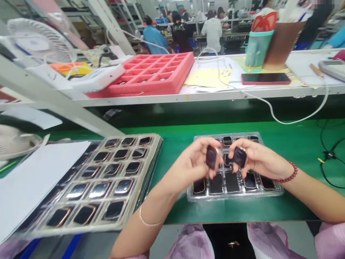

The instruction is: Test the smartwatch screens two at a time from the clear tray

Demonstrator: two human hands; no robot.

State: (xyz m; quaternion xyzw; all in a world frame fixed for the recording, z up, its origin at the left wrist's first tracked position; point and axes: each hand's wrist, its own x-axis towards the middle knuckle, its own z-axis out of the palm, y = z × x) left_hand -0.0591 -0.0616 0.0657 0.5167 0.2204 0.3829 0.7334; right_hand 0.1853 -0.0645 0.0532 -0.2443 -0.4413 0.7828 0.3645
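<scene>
Above a clear plastic tray (235, 196) on the green mat, my left hand (198, 158) grips a dark square watch-like piece (211, 157) by its edges. My right hand (252, 156), with a red bead bracelet at the wrist, holds a similar dark piece (239, 157), its face turned toward the camera. The two pieces are apart, a small gap between them. Several like pieces with gold-coloured rims lie in the tray's compartments beneath; my hands hide some of them.
At the left, a stacked tray (107, 228) holds rows of similar pieces, with white paper (40, 176) beside it. A shelf (161, 100) ahead carries a red foam tray (185, 72), a phone (265, 78) and cups. Black cables (330, 154) lie at right.
</scene>
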